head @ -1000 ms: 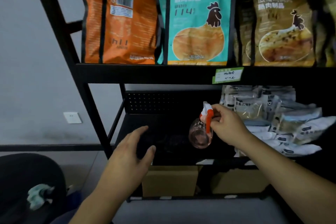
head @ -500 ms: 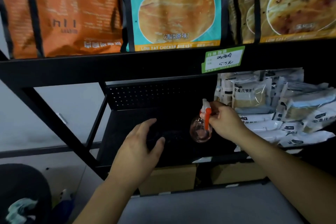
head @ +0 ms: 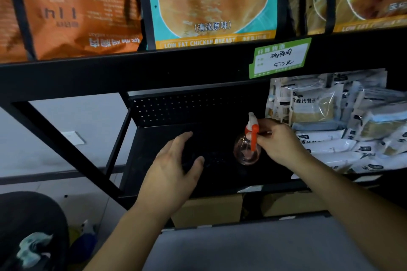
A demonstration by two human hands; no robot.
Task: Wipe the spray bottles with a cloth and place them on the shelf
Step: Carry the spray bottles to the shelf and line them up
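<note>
Spray bottle (head: pixel 247 149), a small round clear one with a white and orange trigger top, looks empty or nearly so, hence light, stiff and smooth-walled, so I judge the neck under the trigger the safest place to grip; it hangs upright low over the dark shelf (head: pixel 167 182), whether touching it I cannot tell. At its 3 o'clock the right hand (head: pixel 279 143) reaches in from the lower right and pinches that trigger top, just left of the white packets (head: pixel 334 136). At its 9 o'clock the left hand (head: pixel 174 169) hovers palm down, fingers spread and gripping nothing.
</note>
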